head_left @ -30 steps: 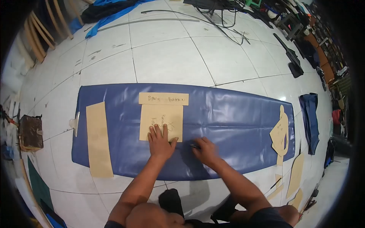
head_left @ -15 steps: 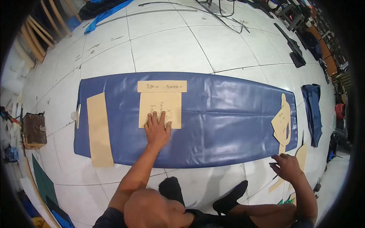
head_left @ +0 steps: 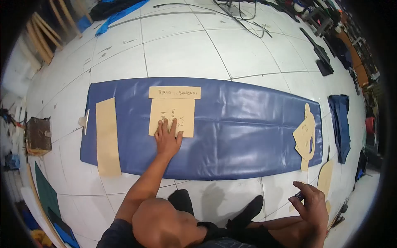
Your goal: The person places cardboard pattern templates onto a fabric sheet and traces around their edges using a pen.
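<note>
My left hand [head_left: 167, 140] lies with fingers spread on the lower part of a square tan paper piece [head_left: 159, 108] with writing. A narrow paper strip [head_left: 175, 92] touches its top edge. Both rest on a blue sheet [head_left: 240, 144] spread on the floor. Off the sheet's lower right corner, my right hand [head_left: 309, 202] is curled round a small dark object [head_left: 299, 196], which I cannot make out fully. Curved paper pieces [head_left: 304, 132] lie on the sheet's right end, and a long paper piece [head_left: 107, 136] on its left.
A metal clip [head_left: 85, 122] sits at the sheet's left edge. Left of it stands a brown box [head_left: 39, 134]. Folded dark blue material [head_left: 340, 128] and a tan paper piece [head_left: 325, 177] lie at the right. Black cables [head_left: 244, 20] lie across the floor at the top.
My right hand has moved from beside the square paper to the lower right, past the sheet's edge, and is now lower than half a second ago. My left hand stays on the paper.
</note>
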### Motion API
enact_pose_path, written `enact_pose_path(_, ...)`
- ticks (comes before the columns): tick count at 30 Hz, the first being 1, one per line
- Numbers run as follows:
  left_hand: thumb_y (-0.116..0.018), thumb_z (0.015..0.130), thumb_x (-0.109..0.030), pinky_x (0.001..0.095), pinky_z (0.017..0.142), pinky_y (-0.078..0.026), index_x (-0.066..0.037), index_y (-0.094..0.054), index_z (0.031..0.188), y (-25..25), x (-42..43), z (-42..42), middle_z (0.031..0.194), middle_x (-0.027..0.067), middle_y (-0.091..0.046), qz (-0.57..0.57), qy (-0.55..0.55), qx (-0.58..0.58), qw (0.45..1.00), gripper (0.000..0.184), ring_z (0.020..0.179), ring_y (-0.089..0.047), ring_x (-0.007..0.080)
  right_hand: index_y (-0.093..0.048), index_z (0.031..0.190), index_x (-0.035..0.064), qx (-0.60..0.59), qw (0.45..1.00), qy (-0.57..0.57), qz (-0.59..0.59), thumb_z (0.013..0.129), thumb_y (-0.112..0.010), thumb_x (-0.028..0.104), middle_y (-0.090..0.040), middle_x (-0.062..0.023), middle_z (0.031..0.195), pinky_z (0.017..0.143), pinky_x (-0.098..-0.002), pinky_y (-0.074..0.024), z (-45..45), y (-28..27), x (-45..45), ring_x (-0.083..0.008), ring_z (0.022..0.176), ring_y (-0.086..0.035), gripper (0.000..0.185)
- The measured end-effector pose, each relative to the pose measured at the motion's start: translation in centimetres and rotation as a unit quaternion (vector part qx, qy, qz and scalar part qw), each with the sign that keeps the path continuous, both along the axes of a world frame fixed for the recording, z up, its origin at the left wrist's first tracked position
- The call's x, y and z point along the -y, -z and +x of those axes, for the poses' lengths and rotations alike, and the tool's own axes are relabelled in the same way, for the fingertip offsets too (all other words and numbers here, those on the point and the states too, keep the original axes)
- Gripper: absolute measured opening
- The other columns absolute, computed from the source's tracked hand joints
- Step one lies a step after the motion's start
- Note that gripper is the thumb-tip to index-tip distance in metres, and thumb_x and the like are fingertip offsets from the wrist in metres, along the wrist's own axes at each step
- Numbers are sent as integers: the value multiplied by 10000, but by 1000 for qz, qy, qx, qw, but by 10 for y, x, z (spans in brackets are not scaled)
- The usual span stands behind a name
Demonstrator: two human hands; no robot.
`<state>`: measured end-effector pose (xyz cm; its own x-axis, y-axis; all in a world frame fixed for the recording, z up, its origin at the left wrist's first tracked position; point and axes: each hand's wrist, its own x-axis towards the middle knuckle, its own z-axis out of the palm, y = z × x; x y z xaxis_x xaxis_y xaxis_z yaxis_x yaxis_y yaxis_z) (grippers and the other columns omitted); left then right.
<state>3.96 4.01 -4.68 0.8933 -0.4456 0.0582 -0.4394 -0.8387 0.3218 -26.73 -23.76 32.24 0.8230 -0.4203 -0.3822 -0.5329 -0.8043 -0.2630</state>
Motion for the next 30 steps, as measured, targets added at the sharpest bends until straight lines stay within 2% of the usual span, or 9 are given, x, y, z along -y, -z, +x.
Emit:
enact_pose_path(3,-565,963,-421,558,1144,-245,-170,-483,1498,1,2,0,1530,233,-387,-2,-8,3,1000,596,1460,-278,433,-657,1202,13,-3,1000,3,-11,792,-810,146,-688,-179,835,654,-393,-554,1,2,8,-279,718,-700,457)
enact_pose_path(8,-572,959,-416,558,1144,-248,-165,-487,1492,2,2,0,1526,232,-393,-13,-7,15,1000,596,1457,-285,432,-651,1240,8,-25,998,61,10,750,-813,92,-684,-182,868,664,-367,-532,-12,-3,6,-263,709,-664,524)
enact_pose_path(22,-588,952,-411,549,1155,-225,-183,-490,1490,-3,5,0,1550,213,-369,-14,-23,-24,999,593,1472,-266,409,-618,1273,-13,38,996,85,6,751,-778,70,-568,-99,702,597,-341,-445,-26,-15,23,-210,606,-525,553)
enact_pose_path(23,-585,953,-409,552,1155,-223,-181,-486,1492,-2,5,0,1550,215,-367,-15,-23,-21,999,594,1472,-266,411,-618,1273,-13,36,996,87,6,751,-778,70,-568,-99,702,597,-341,-445,-23,-18,23,-210,606,-525,553)
enact_pose_path(25,-583,954,-407,554,1155,-222,-178,-482,1494,-2,4,0,1550,218,-366,-14,-22,-21,999,595,1471,-267,412,-622,1281,3,-8,993,113,15,755,-799,73,-654,-163,807,666,-363,-506,-17,-26,20,-261,683,-629,559)
enact_pose_path(30,-582,956,-397,560,1156,-220,-169,-480,1493,-6,5,-1,1537,232,-373,-8,-20,-17,1000,593,1467,-267,427,-622,1280,5,-10,994,110,17,757,-798,81,-657,-157,805,657,-367,-506,-24,-21,25,-254,679,-630,557)
